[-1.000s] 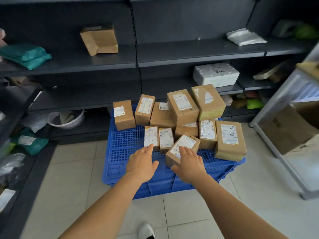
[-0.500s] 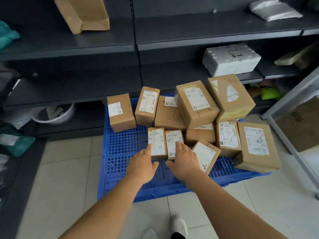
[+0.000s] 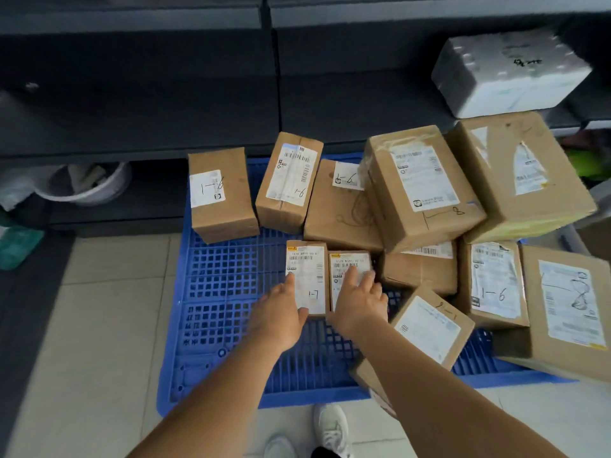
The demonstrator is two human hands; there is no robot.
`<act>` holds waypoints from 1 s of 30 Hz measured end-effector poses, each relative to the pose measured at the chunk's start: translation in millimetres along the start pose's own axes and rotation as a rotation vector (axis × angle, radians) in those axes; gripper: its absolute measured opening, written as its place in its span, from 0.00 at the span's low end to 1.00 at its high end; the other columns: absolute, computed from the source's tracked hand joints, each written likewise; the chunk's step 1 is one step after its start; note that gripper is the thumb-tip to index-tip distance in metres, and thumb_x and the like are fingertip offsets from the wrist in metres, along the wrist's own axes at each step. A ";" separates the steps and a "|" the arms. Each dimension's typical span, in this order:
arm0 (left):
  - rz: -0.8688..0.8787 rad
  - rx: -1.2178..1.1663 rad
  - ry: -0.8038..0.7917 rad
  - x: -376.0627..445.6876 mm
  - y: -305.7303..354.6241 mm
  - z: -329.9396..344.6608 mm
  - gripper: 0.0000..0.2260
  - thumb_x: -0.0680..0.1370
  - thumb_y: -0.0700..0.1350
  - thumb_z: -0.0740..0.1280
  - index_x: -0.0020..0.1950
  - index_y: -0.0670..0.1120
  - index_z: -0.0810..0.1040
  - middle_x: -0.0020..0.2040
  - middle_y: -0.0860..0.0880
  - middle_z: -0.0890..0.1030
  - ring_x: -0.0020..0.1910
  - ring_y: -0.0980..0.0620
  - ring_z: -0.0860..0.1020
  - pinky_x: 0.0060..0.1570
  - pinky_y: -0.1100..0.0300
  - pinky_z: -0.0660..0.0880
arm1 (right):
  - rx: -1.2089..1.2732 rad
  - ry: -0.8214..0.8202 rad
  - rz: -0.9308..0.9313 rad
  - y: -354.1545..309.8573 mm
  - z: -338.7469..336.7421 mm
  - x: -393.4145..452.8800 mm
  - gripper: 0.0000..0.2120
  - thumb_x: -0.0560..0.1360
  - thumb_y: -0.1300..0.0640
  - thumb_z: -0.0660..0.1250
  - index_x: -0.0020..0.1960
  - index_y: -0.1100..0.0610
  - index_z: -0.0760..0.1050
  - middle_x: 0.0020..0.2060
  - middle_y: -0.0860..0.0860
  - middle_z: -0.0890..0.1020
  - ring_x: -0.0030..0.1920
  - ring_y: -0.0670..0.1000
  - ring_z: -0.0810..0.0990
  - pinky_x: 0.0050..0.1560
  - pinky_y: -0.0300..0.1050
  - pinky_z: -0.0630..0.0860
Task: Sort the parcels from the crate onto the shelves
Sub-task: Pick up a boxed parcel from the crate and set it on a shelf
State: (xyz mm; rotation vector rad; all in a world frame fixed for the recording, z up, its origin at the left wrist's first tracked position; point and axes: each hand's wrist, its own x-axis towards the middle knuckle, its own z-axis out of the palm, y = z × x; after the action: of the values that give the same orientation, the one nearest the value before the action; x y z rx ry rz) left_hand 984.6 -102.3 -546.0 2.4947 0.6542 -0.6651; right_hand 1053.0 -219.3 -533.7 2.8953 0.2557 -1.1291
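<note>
Several brown cardboard parcels with white labels lie on a blue plastic crate [image 3: 231,292] on the floor. Two small parcels stand side by side at its middle. My left hand [image 3: 281,312] lies with straight fingers on the left one, marked 1-7 [image 3: 309,269]. My right hand [image 3: 360,299] rests with spread fingers on the right small parcel [image 3: 347,261], covering most of its label. A tilted parcel [image 3: 429,328] lies just right of my right wrist. Dark grey shelves [image 3: 165,120] stand behind the crate.
A white foam box [image 3: 509,74] sits on a shelf at the upper right. A pale bowl [image 3: 82,186] sits on the lowest shelf at the left. Larger parcels marked 1-6 [image 3: 220,193] and 8 [image 3: 423,183] crowd the crate's back and right. My shoes [image 3: 330,428] stand at the crate's front edge.
The view has come closer and tilted down. Both hands have moved forward from the crate's front onto the two small parcels at the middle.
</note>
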 end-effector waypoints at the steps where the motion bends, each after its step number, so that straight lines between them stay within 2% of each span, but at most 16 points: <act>1: -0.013 -0.026 -0.006 5.9 0.5 2.1 0.33 0.80 0.51 0.62 0.79 0.48 0.46 0.73 0.44 0.66 0.68 0.44 0.69 0.65 0.49 0.69 | -0.002 -0.011 0.018 -0.4 1.0 4.8 0.48 0.75 0.49 0.67 0.77 0.57 0.35 0.76 0.65 0.42 0.75 0.66 0.50 0.74 0.57 0.53; 6: -0.143 -0.228 -0.004 20.9 -3.1 6.0 0.35 0.79 0.47 0.65 0.79 0.44 0.47 0.73 0.43 0.65 0.67 0.44 0.70 0.64 0.49 0.71 | 0.016 -0.048 -0.006 -5.6 2.2 10.3 0.52 0.73 0.45 0.69 0.77 0.59 0.33 0.75 0.66 0.42 0.75 0.65 0.51 0.74 0.56 0.53; 9: -0.241 -0.280 0.051 15.4 -15.5 1.6 0.35 0.79 0.46 0.66 0.78 0.41 0.48 0.73 0.41 0.64 0.69 0.43 0.68 0.65 0.50 0.69 | 0.064 -0.060 -0.089 -13.9 5.2 7.7 0.51 0.74 0.49 0.70 0.77 0.59 0.33 0.76 0.62 0.42 0.75 0.62 0.49 0.74 0.53 0.52; 12: -0.316 -0.323 0.055 4.9 -37.6 -1.0 0.36 0.79 0.46 0.66 0.78 0.40 0.48 0.74 0.40 0.62 0.70 0.41 0.67 0.67 0.50 0.67 | 0.164 -0.053 -0.163 -22.0 10.5 6.8 0.51 0.74 0.53 0.71 0.77 0.58 0.33 0.77 0.56 0.45 0.75 0.60 0.51 0.74 0.52 0.55; 16: -0.367 -0.443 0.089 -10.0 -66.5 3.5 0.30 0.77 0.46 0.68 0.75 0.42 0.58 0.67 0.42 0.70 0.63 0.42 0.73 0.60 0.48 0.74 | 0.270 -0.121 -0.150 -30.0 23.9 5.8 0.53 0.73 0.55 0.71 0.77 0.55 0.31 0.74 0.55 0.61 0.71 0.59 0.65 0.68 0.53 0.67; 19: -0.377 -0.524 0.091 -19.1 -78.6 8.9 0.30 0.77 0.46 0.68 0.75 0.44 0.58 0.66 0.44 0.73 0.61 0.44 0.75 0.56 0.52 0.75 | 0.356 -0.165 -0.102 -35.4 35.0 5.3 0.54 0.72 0.54 0.72 0.76 0.52 0.30 0.69 0.55 0.69 0.61 0.58 0.75 0.57 0.54 0.77; 21: -0.381 -0.614 0.103 -25.3 -83.4 13.0 0.28 0.77 0.45 0.68 0.74 0.46 0.60 0.64 0.46 0.75 0.58 0.46 0.76 0.50 0.57 0.75 | 0.415 -0.161 -0.100 -37.7 37.6 3.8 0.53 0.72 0.55 0.73 0.77 0.50 0.33 0.69 0.54 0.69 0.57 0.57 0.78 0.52 0.53 0.80; 23: -0.391 -0.701 0.133 -33.5 -86.7 14.8 0.26 0.76 0.43 0.69 0.71 0.48 0.63 0.62 0.48 0.76 0.56 0.48 0.76 0.49 0.57 0.74 | 0.469 -0.169 -0.119 -37.6 39.6 2.2 0.53 0.71 0.56 0.73 0.78 0.48 0.35 0.70 0.54 0.67 0.55 0.55 0.79 0.46 0.51 0.81; 26: -0.399 -0.812 0.210 -48.7 -93.3 13.4 0.24 0.74 0.43 0.70 0.68 0.51 0.67 0.61 0.49 0.77 0.55 0.50 0.77 0.48 0.57 0.77 | 0.545 -0.179 -0.189 -37.3 40.6 -4.5 0.52 0.70 0.56 0.74 0.78 0.45 0.39 0.71 0.52 0.67 0.58 0.54 0.77 0.40 0.44 0.78; 28: -0.400 -0.881 0.269 -61.3 -96.0 6.9 0.25 0.74 0.42 0.71 0.68 0.52 0.67 0.59 0.50 0.78 0.55 0.50 0.78 0.46 0.59 0.77 | 0.593 -0.150 -0.269 -39.6 38.2 -9.4 0.50 0.68 0.56 0.74 0.77 0.42 0.43 0.69 0.51 0.69 0.57 0.51 0.77 0.40 0.41 0.78; 30: -0.398 -0.960 0.336 -75.3 -97.8 -4.3 0.27 0.74 0.42 0.71 0.70 0.53 0.65 0.58 0.53 0.79 0.54 0.52 0.78 0.45 0.62 0.77 | 0.639 -0.138 -0.355 -43.7 34.0 -15.3 0.50 0.66 0.54 0.74 0.76 0.39 0.45 0.66 0.50 0.71 0.58 0.49 0.76 0.47 0.43 0.79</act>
State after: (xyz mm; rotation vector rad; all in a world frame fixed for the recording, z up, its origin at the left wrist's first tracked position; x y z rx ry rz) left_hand 874.4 -48.3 -531.7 1.5805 1.2506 0.0047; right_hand 1012.1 -181.1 -546.8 3.3735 0.5023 -1.7373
